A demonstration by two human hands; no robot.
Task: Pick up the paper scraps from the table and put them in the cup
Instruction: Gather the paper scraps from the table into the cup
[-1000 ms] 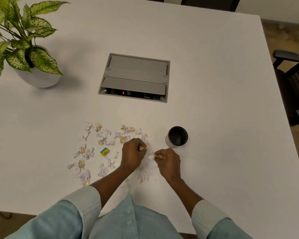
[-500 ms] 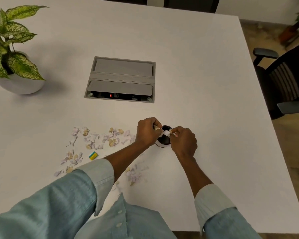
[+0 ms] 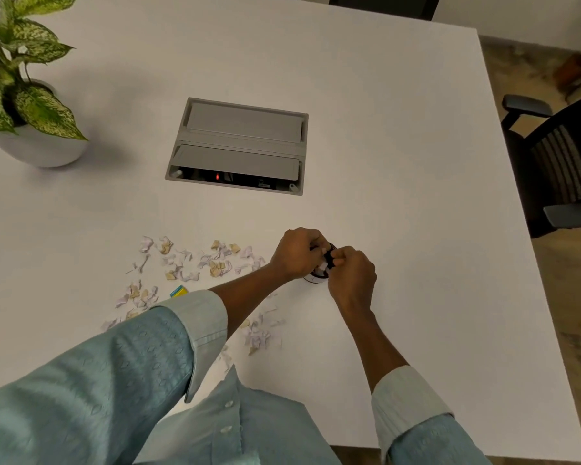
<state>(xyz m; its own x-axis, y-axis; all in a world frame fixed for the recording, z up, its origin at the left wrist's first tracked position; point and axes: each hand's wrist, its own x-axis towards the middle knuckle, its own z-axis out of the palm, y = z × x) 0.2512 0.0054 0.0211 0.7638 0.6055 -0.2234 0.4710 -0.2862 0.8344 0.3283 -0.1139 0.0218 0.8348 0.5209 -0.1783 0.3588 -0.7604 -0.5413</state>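
Note:
Both hands meet over the dark cup, which is mostly hidden beneath them; only its pale lower wall and a bit of black rim show. My left hand has its fingers curled over the cup's mouth, and whether they hold anything is hidden. My right hand pinches a white paper scrap just above the opening. Several white, lilac and tan paper scraps lie scattered on the white table left of the cup. A smaller cluster of paper scraps lies between my forearms.
A small yellow and blue block lies among the scraps by my left sleeve. A grey cable box is set into the table beyond the cup. A potted plant stands far left. A black office chair stands off the table's right edge.
Both hands left the scrap pile, carried scraps right to the cup and now hover close together over its mouth. The camera view shifted, so the table contents appear further left.

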